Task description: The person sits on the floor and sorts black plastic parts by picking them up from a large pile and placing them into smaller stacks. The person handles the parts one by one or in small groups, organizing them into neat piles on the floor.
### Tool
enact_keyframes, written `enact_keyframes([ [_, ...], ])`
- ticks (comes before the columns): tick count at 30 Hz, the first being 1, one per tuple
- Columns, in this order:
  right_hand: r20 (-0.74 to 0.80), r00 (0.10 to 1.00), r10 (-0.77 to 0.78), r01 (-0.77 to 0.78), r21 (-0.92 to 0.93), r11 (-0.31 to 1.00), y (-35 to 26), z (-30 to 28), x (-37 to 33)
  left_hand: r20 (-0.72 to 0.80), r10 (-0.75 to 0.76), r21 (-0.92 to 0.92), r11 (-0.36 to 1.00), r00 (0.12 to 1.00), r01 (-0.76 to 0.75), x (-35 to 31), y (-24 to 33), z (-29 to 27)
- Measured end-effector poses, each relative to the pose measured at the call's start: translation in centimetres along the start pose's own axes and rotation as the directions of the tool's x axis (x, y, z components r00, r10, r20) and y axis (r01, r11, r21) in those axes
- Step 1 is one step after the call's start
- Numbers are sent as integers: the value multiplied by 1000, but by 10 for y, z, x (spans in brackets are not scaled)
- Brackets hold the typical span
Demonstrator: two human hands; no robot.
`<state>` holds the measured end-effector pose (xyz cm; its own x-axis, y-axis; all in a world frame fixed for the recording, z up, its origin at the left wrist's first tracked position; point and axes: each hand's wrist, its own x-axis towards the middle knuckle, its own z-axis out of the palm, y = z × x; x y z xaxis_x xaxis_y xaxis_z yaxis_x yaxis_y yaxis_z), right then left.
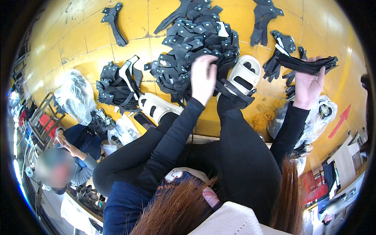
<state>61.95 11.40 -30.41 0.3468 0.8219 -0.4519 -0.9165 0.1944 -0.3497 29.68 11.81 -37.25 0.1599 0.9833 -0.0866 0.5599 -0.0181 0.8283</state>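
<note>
Black Y-shaped cut pieces point(192, 39) with small pale marks lie in a big heap on the floor. My left hand point(204, 76) is over the heap's near right side, its thumb and curled fingers apart, with nothing visible between them. Out to the right, my right hand point(308, 86) is palm up and closed round a stack of black strips point(307, 64). The strips lie along each other and stick out past both sides of the hand. More black pieces point(277, 64) lie on the floor just left of that stack.
My feet in cream sandals point(244, 74) flank the heap, black pieces lying over the right one. Rubber bands point(263, 117) and a clear plastic bag point(323, 117) are at right. At left are another heap point(113, 88), a bulging plastic bag point(76, 96), a phone point(144, 120) and a seated person point(84, 143).
</note>
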Motion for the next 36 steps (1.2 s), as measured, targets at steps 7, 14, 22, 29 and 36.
enact_keyframes([
  [7,-13,1000,-6,6,27,1000,6,2,0,-5,-95,374,923,995,90,3,-42,-33],
  [14,-22,1000,-3,4,24,1000,7,4,-3,38,-103,413,907,994,78,5,-49,-34],
  [22,-29,1000,-7,8,15,1000,7,1,-1,-3,-64,336,940,998,61,7,-46,-33],
  [29,-16,1000,21,-20,68,997,5,-1,-1,1,-299,-230,929,954,291,15,-57,-47],
  [36,-24,1000,7,-6,45,999,5,-3,-1,-124,-382,-145,920,916,364,28,-107,-91],
])
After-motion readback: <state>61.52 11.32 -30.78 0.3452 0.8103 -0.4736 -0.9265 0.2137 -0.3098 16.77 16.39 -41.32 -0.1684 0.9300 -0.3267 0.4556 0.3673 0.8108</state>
